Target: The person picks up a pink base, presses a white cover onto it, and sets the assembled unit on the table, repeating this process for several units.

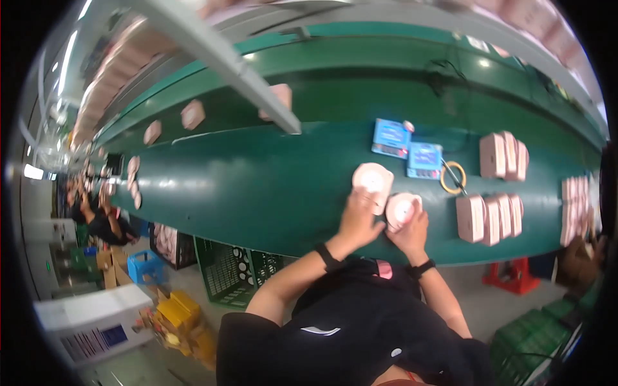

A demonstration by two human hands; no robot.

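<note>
My left hand [358,224] has its fingers over the lower part of a pale pink, rounded device [372,172] with a white disc on its face. Beside it, my right hand [410,235] grips the lower right edge of a second pink device [400,210], also with a round white face. The left thumb points toward this second device; whether it touches is unclear. Both devices are at the green worktable [283,193], close in front of me. Just beyond them lie two blue box-shaped instruments with screens, a left one [391,137] and a right one [425,159].
A yellow ring [453,178] lies right of the instruments. Pink devices stand in rows, a far row [493,156] and a near row [470,219]. A grey metal bar [219,61] hangs over the table. Below are a green crate [222,273] and a red stool [512,276].
</note>
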